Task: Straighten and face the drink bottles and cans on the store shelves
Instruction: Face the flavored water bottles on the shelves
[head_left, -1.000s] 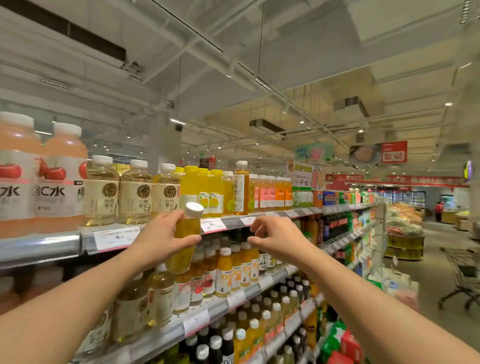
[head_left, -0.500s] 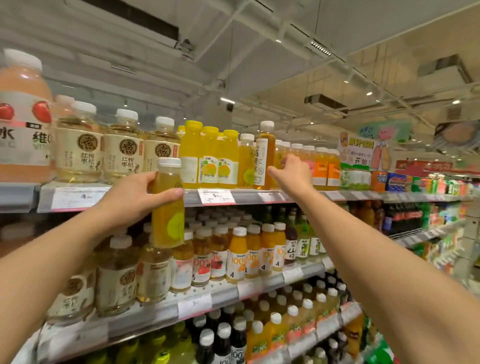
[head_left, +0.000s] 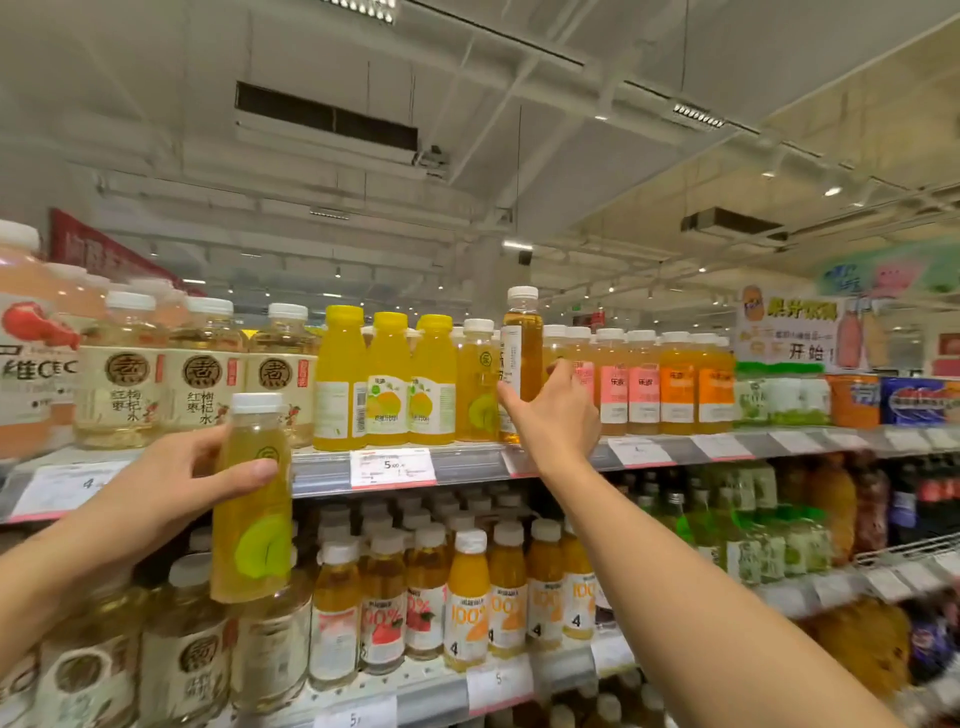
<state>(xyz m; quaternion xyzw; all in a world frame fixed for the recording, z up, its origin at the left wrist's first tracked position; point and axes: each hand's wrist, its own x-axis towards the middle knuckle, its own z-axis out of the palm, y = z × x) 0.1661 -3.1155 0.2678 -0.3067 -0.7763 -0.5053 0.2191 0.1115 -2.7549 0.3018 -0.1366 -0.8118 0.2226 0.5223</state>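
My left hand (head_left: 171, 488) grips a yellow-green juice bottle (head_left: 253, 519) with a white cap, held upright in front of the top shelf's edge (head_left: 322, 470). My right hand (head_left: 553, 415) reaches up to the top shelf, and its fingers curl round the lower part of a tall amber bottle (head_left: 521, 353) with a white cap. That bottle stands taller than its neighbours, its label turned sideways. To its left stand three yellow-capped juice bottles (head_left: 388, 379) and a white-capped yellow bottle (head_left: 475, 382).
Pale tea bottles (head_left: 124, 374) fill the top shelf's left, pink and orange labelled bottles (head_left: 644, 384) its right. The shelf below holds rows of small juice bottles (head_left: 467, 597). Green bottles (head_left: 748, 535) stand further right. Price tags (head_left: 390, 467) line the shelf edges.
The view has swung closer to the shelves. My left hand holds the yellow-green bottle as before. My right hand has closed round the tall amber bottle on the top shelf.
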